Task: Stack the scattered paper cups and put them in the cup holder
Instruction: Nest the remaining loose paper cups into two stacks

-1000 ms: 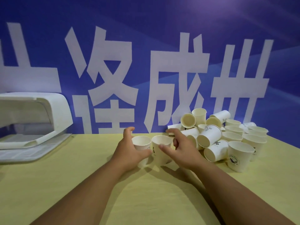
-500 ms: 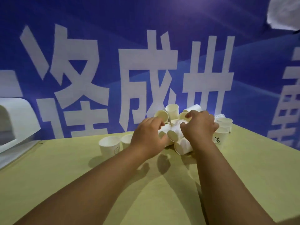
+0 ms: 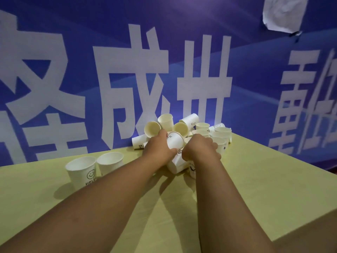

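A heap of white paper cups [image 3: 189, 125] lies against the blue wall at the back of the yellow table [image 3: 264, 189]. Both my hands are in the heap. My left hand [image 3: 157, 148] curls around a tipped cup [image 3: 174, 140] at the front of the pile. My right hand [image 3: 200, 149] grips another cup [image 3: 177, 162] lying on its side below it. Two upright cups [image 3: 83, 170] [image 3: 110, 162] stand side by side to the left, apart from the heap. The cup holder is out of view.
The blue banner with large white characters [image 3: 131, 84] rises right behind the heap. A white sheet of paper [image 3: 284, 13] is stuck high on the wall at right. The table's right edge [image 3: 310, 161] runs diagonally close to the pile.
My hands left the two upright cups and moved right into the heap, closing on cups there. My view swung right, so the white device at left dropped out of sight.
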A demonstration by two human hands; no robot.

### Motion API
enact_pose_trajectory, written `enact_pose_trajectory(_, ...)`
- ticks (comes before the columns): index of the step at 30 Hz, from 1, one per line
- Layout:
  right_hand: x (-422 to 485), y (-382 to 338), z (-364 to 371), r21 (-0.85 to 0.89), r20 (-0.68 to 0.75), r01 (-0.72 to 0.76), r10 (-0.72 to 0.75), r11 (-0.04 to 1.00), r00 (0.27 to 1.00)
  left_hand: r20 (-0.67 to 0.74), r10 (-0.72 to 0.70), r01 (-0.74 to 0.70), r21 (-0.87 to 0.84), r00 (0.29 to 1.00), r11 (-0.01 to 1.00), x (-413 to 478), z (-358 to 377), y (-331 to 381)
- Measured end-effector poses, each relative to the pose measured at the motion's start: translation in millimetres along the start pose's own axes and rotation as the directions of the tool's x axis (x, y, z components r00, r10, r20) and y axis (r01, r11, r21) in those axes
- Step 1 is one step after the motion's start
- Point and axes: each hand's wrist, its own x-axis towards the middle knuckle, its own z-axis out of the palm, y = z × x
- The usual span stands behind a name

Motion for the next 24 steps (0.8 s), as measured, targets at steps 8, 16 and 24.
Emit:
enact_pose_trajectory(8,-10.8,-16.5,1.6,0.098,-0.184,0.128,-0.108,0.987,0.977,-0.191,-0.038,-0.022,-0.305,0.981,0.952,-24.8,-64.6,-27.5)
enact_pose_trajectory(16,-71.2,-85.3,1.0,0.310,-0.418,0.518,-0.376,0.797,0.827,-0.262,-0.091,0.007,-0.304,0.961,0.953,-66.5,-159.2,-115.0)
enact_pose_trajectory(24,-119.4,-148.1,41.1,0.394,-0.287,0.697,-0.640,0.599,0.713,-0.302,-0.205,0.095,-0.342,0.931,0.935,-93.7,-185.3,-152.4)
